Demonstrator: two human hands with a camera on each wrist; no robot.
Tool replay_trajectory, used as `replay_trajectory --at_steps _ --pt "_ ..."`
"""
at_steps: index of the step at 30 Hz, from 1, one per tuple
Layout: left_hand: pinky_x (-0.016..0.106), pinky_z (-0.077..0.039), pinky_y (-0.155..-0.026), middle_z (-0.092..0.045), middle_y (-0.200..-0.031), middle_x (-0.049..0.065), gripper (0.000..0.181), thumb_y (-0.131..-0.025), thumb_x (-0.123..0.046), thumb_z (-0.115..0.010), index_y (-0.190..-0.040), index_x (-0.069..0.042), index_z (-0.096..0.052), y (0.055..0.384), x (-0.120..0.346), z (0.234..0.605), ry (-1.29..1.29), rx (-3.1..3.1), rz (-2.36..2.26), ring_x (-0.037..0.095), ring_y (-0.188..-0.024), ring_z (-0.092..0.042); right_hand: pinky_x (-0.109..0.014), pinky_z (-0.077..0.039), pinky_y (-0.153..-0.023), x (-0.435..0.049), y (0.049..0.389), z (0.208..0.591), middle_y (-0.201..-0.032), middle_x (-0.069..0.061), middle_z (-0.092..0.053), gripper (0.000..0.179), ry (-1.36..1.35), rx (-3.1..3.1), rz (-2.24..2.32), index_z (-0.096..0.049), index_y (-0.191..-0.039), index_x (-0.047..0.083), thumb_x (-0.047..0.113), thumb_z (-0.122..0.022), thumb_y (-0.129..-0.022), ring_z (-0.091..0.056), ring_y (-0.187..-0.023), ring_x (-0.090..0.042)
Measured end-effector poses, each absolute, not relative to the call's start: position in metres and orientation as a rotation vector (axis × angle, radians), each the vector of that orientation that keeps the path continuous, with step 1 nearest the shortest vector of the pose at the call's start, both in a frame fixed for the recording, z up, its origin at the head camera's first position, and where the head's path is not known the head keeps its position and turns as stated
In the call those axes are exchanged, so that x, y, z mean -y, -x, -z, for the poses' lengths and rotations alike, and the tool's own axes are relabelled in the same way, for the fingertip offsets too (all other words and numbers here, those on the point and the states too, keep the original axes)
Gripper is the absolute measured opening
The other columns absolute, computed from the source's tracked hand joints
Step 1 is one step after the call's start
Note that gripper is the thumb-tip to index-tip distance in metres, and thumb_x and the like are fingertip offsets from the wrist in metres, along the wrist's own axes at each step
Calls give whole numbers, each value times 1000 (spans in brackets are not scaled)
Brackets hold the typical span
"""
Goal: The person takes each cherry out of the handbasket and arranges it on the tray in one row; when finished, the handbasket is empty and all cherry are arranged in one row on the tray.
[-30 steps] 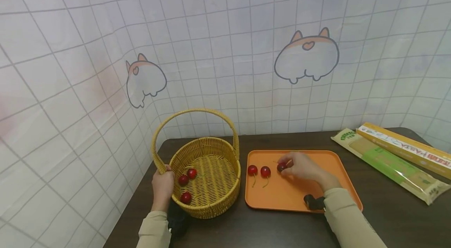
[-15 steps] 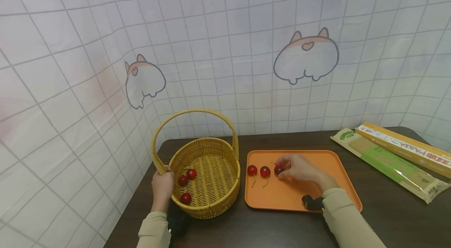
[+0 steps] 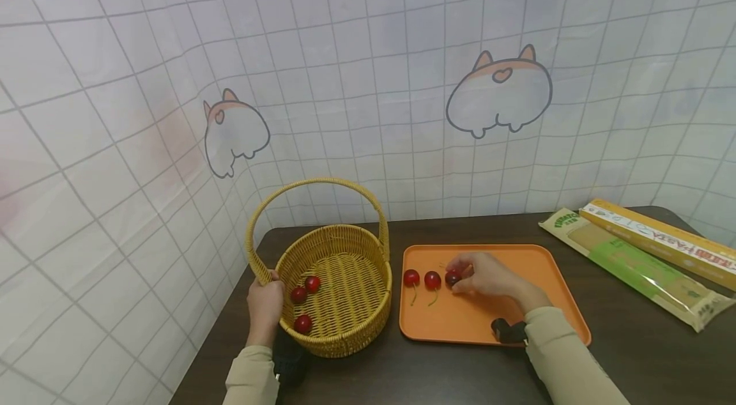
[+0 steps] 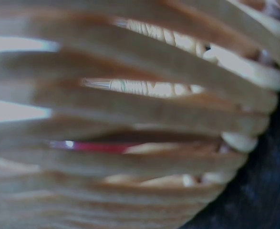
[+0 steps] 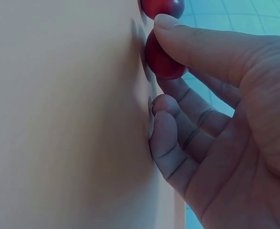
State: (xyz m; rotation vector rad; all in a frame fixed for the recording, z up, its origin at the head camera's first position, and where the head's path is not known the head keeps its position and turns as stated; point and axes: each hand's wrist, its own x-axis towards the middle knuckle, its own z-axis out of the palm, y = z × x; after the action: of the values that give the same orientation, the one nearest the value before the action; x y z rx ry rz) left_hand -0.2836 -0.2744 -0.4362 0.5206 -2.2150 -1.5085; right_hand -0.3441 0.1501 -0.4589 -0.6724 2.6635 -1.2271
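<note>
Left hand grips basket handle at foot | right hand pinches cherry

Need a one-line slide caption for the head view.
The left hand grips a wicker basket showing three cherries; the right hand pinches another cherry at the orange tray, beside two more.

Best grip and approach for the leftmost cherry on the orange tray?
I'd pinch the round body of the leftmost cherry from above, fingers on the far side, thumb on the near side beside the stem. The tray's left rim and the next cherry flank it closely; near and far look freer, and only the thin stem trails toward the person.
</note>
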Motion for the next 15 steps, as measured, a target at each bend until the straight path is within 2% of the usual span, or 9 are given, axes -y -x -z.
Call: replay_trajectory --at_steps 7,15 --pt "34 -39 -63 -48 -83 11 20 -83 -5 -45 -101 0 -54 283 274 437 -516 2201 1506 27 -76 -48 -36 -49 -77 -152 345 460 -103 -2 -66 41 658 -2677 1197 -67 -114 11 20 -82 -77 -60 -92 -20" --pt "34 -41 -61 -48 -81 11 20 -84 -6 -45 -101 1 -54 283 273 436 -503 2195 1515 26 -73 -48 -35 -50 -73 -165 342 446 -105 -7 -65 41 641 -2697 1235 -64 -120 5 23 -75 -85 -59 -87 -20"
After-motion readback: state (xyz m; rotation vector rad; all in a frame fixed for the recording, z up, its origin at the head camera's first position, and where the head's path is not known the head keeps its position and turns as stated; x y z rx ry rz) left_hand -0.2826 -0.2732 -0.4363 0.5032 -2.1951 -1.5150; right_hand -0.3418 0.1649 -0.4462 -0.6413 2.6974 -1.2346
